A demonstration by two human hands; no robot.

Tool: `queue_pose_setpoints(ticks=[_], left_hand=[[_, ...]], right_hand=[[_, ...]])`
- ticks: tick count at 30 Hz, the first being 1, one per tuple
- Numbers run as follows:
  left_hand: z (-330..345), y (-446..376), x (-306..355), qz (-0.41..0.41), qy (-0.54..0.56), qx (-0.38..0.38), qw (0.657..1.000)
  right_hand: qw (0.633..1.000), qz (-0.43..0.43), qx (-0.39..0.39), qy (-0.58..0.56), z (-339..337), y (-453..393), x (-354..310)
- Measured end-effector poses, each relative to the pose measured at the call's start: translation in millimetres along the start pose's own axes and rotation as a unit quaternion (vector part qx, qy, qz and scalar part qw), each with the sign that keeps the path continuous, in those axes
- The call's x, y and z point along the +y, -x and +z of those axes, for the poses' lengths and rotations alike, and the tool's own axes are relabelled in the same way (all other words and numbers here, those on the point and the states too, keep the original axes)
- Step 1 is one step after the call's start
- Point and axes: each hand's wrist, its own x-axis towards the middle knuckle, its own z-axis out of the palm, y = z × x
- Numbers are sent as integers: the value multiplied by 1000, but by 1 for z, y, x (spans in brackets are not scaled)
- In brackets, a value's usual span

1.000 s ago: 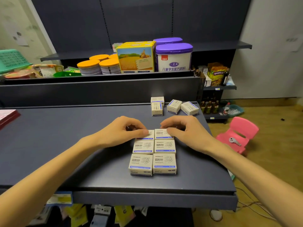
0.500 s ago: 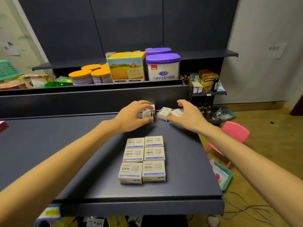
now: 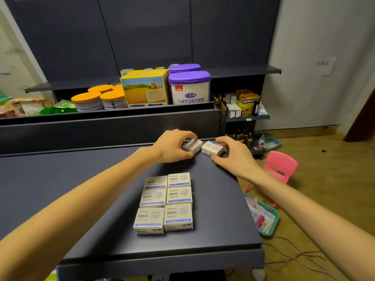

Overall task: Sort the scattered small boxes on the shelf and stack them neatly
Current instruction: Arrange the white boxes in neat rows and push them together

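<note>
Since half a second ago both hands have closed on boxes at the back of the shelf [image 3: 71, 191], just above frame centre. Earlier the right hand was only reaching; now we see the right hand [image 3: 236, 157] with thumb and fingers curled round the right box [image 3: 212, 148], gripping it by its ends. The left hand [image 3: 172, 148] still grips the left box [image 3: 192, 145], which now sits tilted, one corner raised. The two held boxes lie just beside each other, nearly touching.

The six-box block [image 3: 165, 200] at lower centre has not moved: two columns, three rows, labels up, edges touching.

What's hard to see? A second ago we counted four loose boxes back there; now we can only make out two, and whether others sit under the palms we cannot tell. The left hand's fingertips are hidden behind its box. The labels on the held boxes are blurred.

Counting up: six boxes stacked in the block, two in hand, eight in view. On the upper shelf, upper middle of the frame, we see two purple-lidded tins [image 3: 189, 88], a yellow carton [image 3: 145, 91] and at least three orange-lidded tubs [image 3: 101, 99]. At right, a pink chair [image 3: 281, 166] stands on the floor, and a teal basket [image 3: 265, 216] is partly cut off by the shelf edge.
</note>
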Motion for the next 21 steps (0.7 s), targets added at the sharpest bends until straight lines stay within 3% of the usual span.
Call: queue_pose_setpoints(ticks=[6, 11, 21], left_hand=[[-12, 28, 4, 39, 40, -49, 997], [-27, 52, 0, 39, 62, -80, 994], [-38, 82, -15, 9, 57, -68, 996]], right_hand=[[999, -31, -12, -16, -5, 14, -5], [994, -50, -91, -32, -4, 16, -24], [991, -39, -122, -35, 7, -4, -34]])
